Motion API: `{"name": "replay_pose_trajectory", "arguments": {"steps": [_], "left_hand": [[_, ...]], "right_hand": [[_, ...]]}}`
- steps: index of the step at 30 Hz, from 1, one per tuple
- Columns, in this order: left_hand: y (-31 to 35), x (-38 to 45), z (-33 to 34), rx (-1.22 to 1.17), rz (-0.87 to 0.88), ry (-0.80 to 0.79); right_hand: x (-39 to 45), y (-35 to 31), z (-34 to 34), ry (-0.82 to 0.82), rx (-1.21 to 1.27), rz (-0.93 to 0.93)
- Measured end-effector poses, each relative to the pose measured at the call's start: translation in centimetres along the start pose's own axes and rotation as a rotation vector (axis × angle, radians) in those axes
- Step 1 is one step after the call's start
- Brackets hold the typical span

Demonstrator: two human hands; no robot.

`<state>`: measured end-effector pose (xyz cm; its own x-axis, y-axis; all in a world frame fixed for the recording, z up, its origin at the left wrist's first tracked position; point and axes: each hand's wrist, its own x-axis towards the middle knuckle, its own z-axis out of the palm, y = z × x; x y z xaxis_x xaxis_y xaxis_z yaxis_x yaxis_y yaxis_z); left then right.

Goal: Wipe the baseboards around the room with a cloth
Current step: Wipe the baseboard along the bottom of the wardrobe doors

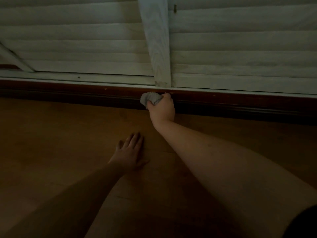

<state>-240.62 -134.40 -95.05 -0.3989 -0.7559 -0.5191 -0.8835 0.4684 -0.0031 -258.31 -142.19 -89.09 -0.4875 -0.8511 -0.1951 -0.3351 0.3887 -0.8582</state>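
Head view, dim: louvred doors (85, 40) fill the top, and below them the baseboard (68, 93), a dark reddish strip, runs left to right across the whole frame with a slight downward slant toward the right, so its long axis lies crosswise to the reaching forearm. Under it spreads the floor (51, 134) of brown boards. The right hand (162, 109) is at the strip, just under the doors' upright post (159, 48); its fingers are curled round a bunched pale cloth (149, 98), which bulges out to their left and is pressed against the upper part of the board. The cloth has no clear long axis, being wadded; its free bulk points left along the strip. The left hand (130, 152) lies flat on the floor, fingers straight and close together, well short of the board, so the right is the nearer one. Judging by this, the next stroke should slide sideways along the strip, probably leftward with the cloth leading.
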Motion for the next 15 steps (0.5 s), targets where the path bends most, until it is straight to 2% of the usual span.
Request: {"name": "replay_pose_trajectory", "arguments": {"steps": [8,15], "left_hand": [[0.4,-0.5,1.2,0.032,0.014,0.033],[3.6,1.4,-0.2,0.039,0.103,0.040]], "right_hand": [[0.3,1.3,-1.2,0.016,-0.023,-0.035],[0.4,5.3,-5.7,0.138,0.001,-0.099]]}}
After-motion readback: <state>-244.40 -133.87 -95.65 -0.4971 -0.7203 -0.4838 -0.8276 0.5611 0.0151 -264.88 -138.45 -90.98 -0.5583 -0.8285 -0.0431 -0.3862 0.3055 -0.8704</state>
